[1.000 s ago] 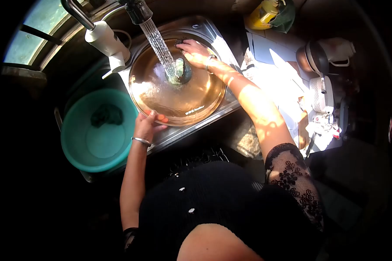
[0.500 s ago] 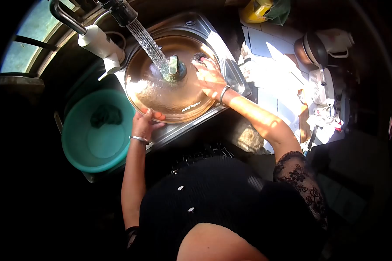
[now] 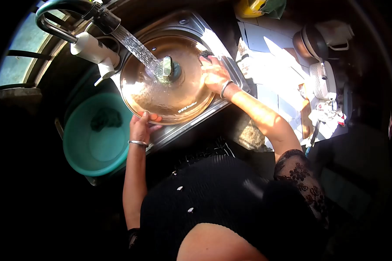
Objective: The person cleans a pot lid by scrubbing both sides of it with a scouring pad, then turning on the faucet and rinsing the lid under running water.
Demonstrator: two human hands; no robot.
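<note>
A large amber glass pot lid (image 3: 161, 102) lies over the metal sink, its knob (image 3: 167, 66) facing up. Water from the faucet (image 3: 105, 21) pours onto it beside the knob. My left hand (image 3: 140, 126) grips the lid's near-left rim, thumb on top and fingers underneath, seen through the glass. On the lid's right side, my right hand (image 3: 215, 75) presses a dark scouring pad (image 3: 206, 54) against the glass near the rim. Most of the pad is hidden under my fingers.
A green basin (image 3: 102, 150) with a dark cloth-like lump (image 3: 106, 119) in it stands left of the sink (image 3: 224, 50). Pans (image 3: 309, 45), a white perforated basket (image 3: 321, 82) and a wooden board (image 3: 307, 119) are on the tiled counter at right.
My right hand has slid the scouring pad slightly along the lid's right side. My left hand keeps its hold on the rim. The whole view has shifted a little.
</note>
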